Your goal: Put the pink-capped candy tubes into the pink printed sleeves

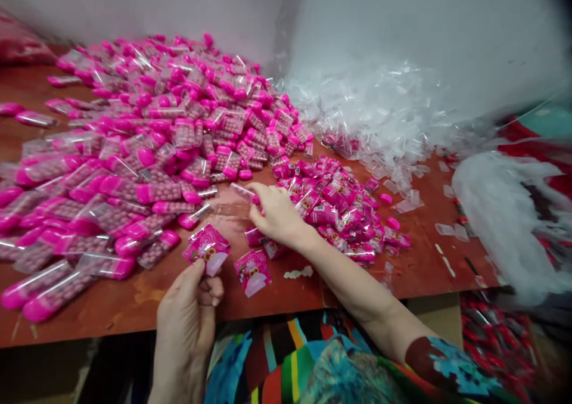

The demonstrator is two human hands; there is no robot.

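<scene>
Between the thumb and fingers of my left hand [192,303] is a pink printed label [207,246], held near the table's front edge. My right hand [277,213] reaches over the table, its fingers closed on a clear candy container with a pink end [243,193]. Another printed label [252,272] lies flat on the table between my hands. A large heap of clear, pink-capped containers filled with small pink balls [179,133] spreads to the left. Beside my right forearm is a pile of pink wrapped packets [333,198].
A heap of clear plastic pieces [379,106] rests against the pale wall at the back right. A crumpled white plastic bag [500,213] hangs over the right edge of the brown table [295,297]. Red packets [496,338] lie below it.
</scene>
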